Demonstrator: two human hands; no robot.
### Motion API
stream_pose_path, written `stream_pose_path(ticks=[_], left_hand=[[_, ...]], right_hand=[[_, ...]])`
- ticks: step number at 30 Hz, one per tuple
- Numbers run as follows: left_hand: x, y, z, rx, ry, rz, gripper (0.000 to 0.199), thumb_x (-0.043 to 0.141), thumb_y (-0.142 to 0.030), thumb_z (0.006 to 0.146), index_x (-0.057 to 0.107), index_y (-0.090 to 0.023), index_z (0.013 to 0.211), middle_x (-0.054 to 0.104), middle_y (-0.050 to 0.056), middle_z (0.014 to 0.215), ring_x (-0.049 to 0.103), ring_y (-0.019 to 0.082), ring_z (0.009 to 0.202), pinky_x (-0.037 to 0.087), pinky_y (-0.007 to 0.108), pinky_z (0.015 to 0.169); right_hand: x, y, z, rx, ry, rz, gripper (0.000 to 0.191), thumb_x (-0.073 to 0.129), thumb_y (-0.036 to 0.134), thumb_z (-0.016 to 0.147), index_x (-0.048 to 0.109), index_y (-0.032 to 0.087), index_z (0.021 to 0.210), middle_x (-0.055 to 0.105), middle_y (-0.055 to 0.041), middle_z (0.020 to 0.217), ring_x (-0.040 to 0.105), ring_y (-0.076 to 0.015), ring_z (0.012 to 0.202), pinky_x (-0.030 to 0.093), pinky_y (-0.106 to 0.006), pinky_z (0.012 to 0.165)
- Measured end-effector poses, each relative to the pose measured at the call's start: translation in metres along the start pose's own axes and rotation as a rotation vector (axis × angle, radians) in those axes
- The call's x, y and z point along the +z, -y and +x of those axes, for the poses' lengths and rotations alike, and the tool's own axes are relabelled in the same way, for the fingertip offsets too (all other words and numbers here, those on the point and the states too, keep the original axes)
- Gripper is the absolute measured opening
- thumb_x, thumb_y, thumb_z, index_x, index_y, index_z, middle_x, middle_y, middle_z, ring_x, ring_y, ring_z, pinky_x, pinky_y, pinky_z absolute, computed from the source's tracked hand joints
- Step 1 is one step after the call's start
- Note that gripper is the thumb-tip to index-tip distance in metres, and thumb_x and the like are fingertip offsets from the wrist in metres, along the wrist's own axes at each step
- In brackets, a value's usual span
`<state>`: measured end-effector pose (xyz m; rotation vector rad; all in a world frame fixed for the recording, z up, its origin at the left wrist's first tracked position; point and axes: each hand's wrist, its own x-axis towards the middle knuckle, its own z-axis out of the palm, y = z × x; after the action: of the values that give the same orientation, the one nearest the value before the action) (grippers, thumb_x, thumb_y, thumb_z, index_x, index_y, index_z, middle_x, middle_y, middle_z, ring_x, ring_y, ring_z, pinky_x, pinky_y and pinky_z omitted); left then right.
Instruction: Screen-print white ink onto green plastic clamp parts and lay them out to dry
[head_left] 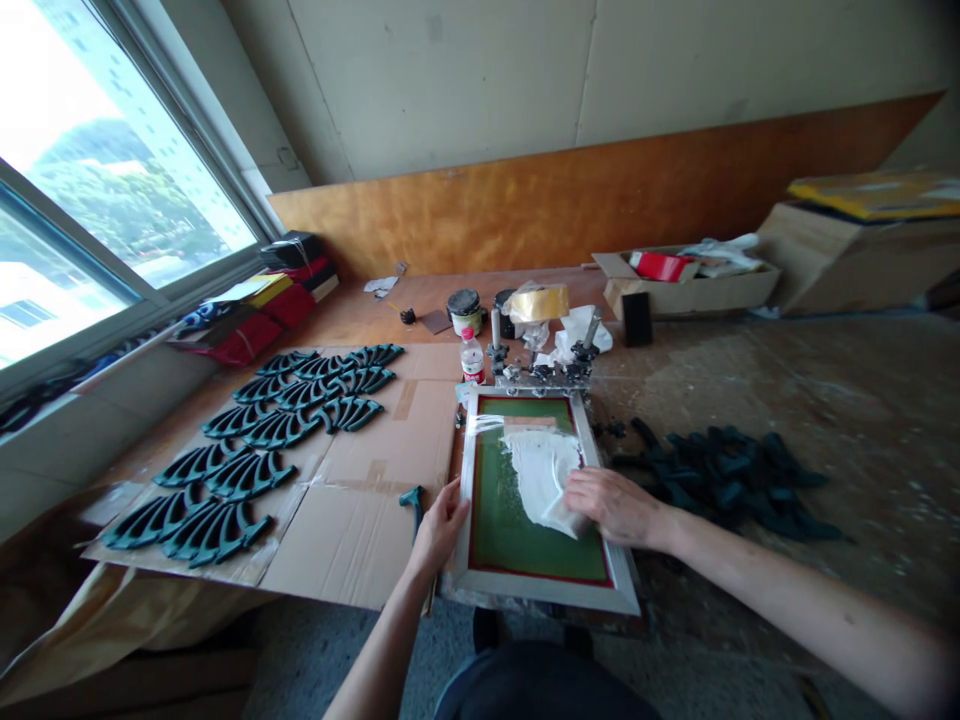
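A silk-screen frame [553,592] with a pale metal border and green mesh lies in front of me, joined to a metal hinge clamp [540,374] at its far end. My left hand [442,522] has its fingers curled at the frame's left edge. On the mesh, my right hand [611,503] is closed on what looks like a white cloth [536,475]; its folds and a white smear blend, with specks on the left. A brownish strip [529,424] shows at the far end of the mesh. Beside my left hand lies one dark green handle-like piece [412,498].
Rows of dark green curved pieces [217,535] lie on cardboard [360,540] at left. A heap of similar pieces [727,475] is at right. Behind stand a bottle [472,358], a lidded tub [464,312], a tape roll [538,304] and an open carton [697,295].
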<state>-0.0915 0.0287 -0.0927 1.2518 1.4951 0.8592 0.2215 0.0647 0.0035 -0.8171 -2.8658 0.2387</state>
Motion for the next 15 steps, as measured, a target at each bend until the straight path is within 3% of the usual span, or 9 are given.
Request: stream_pose_path(ticks=[2, 5, 9, 11, 13, 15], left_hand=[[0.000, -0.001, 0.000, 0.003, -0.001, -0.020, 0.057, 0.055, -0.046, 0.083, 0.051, -0.016, 0.132, 0.069, 0.006, 0.087, 0.064, 0.020, 0.082, 0.049, 0.029, 0.075], [-0.001, -0.002, 0.000, -0.010, -0.004, -0.065, 0.062, 0.058, -0.050, 0.080, 0.051, -0.016, 0.131, 0.069, 0.005, 0.085, 0.064, 0.020, 0.079, 0.049, 0.029, 0.072], [-0.001, -0.004, -0.001, -0.036, -0.009, -0.103, 0.067, 0.060, -0.054, 0.077, 0.051, -0.016, 0.131, 0.069, 0.004, 0.081, 0.063, 0.018, 0.072, 0.049, 0.027, 0.066], [-0.001, -0.006, -0.001, -0.049, -0.009, -0.122, 0.068, 0.061, -0.054, 0.076, 0.051, -0.016, 0.131, 0.067, 0.003, 0.078, 0.061, 0.017, 0.069, 0.048, 0.026, 0.062], [-0.002, -0.012, -0.003, -0.063, 0.002, -0.144, 0.071, 0.062, -0.055, 0.075, 0.049, -0.015, 0.133, 0.065, 0.002, 0.073, 0.059, 0.015, 0.063, 0.045, 0.024, 0.057], [-0.005, -0.022, -0.006, -0.074, 0.024, -0.163, 0.077, 0.064, -0.056, 0.073, 0.046, -0.013, 0.135, 0.062, -0.001, 0.066, 0.054, 0.013, 0.056, 0.041, 0.022, 0.052]], right_hand=[[-0.002, -0.002, 0.007, 0.074, -0.044, 0.033, 0.019, 0.051, 0.003, 0.072, 0.060, 0.019, 0.075, 0.061, -0.0030, 0.076, 0.053, -0.0182, 0.079, 0.040, -0.029, 0.072], [0.012, 0.003, 0.011, 0.140, -0.236, -0.027, 0.022, 0.046, 0.003, 0.078, 0.063, 0.017, 0.080, 0.062, -0.0053, 0.080, 0.053, -0.0191, 0.083, 0.041, -0.031, 0.073], [0.033, 0.016, -0.007, 0.014, -0.348, -0.079, 0.026, 0.044, 0.006, 0.082, 0.066, 0.016, 0.093, 0.065, -0.0089, 0.091, 0.055, -0.0208, 0.092, 0.042, -0.034, 0.083], [0.027, 0.015, -0.009, 0.013, -0.304, -0.039, 0.021, 0.048, 0.011, 0.085, 0.066, 0.017, 0.093, 0.066, -0.0076, 0.091, 0.055, -0.0208, 0.093, 0.041, -0.035, 0.085], [0.012, 0.007, 0.004, 0.099, -0.254, -0.008, 0.013, 0.056, 0.019, 0.086, 0.065, 0.020, 0.094, 0.066, -0.0055, 0.088, 0.056, -0.0205, 0.090, 0.042, -0.035, 0.083], [-0.008, -0.006, 0.028, 0.230, -0.238, -0.024, 0.024, 0.064, 0.025, 0.083, 0.063, 0.023, 0.107, 0.066, -0.0041, 0.091, 0.056, -0.0204, 0.088, 0.042, -0.034, 0.082]])
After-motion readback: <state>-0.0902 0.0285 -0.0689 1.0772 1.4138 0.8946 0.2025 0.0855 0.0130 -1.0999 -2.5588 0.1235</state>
